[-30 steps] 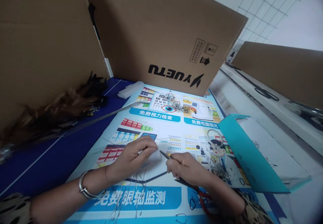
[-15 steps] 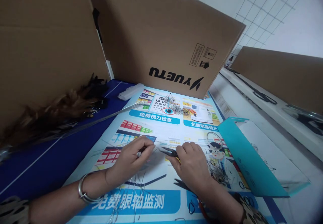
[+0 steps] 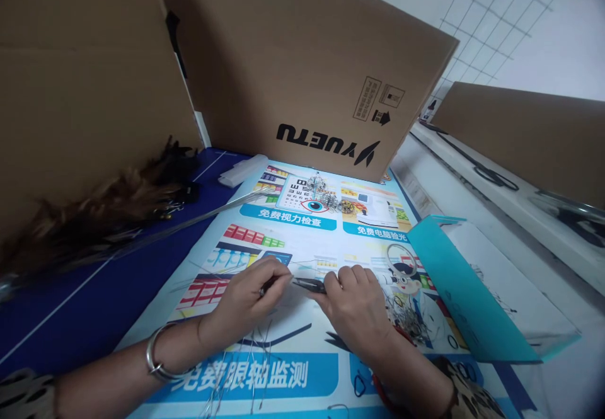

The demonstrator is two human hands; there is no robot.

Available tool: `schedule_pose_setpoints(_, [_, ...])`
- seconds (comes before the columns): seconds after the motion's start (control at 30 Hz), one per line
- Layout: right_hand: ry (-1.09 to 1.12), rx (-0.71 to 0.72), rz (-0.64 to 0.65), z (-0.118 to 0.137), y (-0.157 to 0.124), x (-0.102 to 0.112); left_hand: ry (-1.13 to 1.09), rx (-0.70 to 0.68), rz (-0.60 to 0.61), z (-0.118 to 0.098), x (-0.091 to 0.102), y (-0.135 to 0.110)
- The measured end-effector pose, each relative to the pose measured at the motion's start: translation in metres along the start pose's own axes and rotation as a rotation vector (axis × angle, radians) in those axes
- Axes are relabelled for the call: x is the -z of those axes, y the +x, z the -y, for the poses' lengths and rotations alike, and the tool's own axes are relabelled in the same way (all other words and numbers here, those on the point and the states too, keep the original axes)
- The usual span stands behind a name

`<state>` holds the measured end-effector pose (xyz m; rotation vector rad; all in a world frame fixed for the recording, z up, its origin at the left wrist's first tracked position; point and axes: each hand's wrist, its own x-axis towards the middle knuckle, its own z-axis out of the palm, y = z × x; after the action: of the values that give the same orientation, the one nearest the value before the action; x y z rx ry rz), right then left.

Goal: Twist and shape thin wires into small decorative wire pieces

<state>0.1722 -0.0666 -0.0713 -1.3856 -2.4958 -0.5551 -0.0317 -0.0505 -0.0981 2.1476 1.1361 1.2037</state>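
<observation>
A bench (image 3: pixel 108 305) with a deep blue surface, crossed by a white line, carries a colourful printed poster (image 3: pixel 307 242) with Chinese lettering. On the blue part, at left, lie brown and black feathers (image 3: pixel 108 198); long thin rods (image 3: pixel 203 218) reach from beside them onto the poster. Farther back is a whitish packet (image 3: pixel 243 170), near an upright cardboard sheet (image 3: pixel 307 79) along the rear. On the poster are small metal clusters (image 3: pixel 333 201) at the back, a pale ring (image 3: pixel 401 259) and a tangled metal heap (image 3: pixel 409 321) at right, loose thin wires (image 3: pixel 253 375) in front, partly hidden scissors (image 3: pixel 336 341) and small dark loops (image 3: pixel 359 384). An open teal box (image 3: pixel 472 299) sits at the right edge.
</observation>
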Motion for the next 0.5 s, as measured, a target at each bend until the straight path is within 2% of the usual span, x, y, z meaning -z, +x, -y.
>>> schedule_pose_setpoints(0.33, [-0.059,0.037,0.017,-0.0004,-0.0014,-0.0017,0.030,0.037,0.031,-0.0018,-0.0014,-0.0011])
schedule_pose_setpoints(0.5, [-0.073,0.046,0.015,-0.0001,-0.0022,-0.0014,0.044,0.012,0.040,-0.0013,-0.0021,-0.0019])
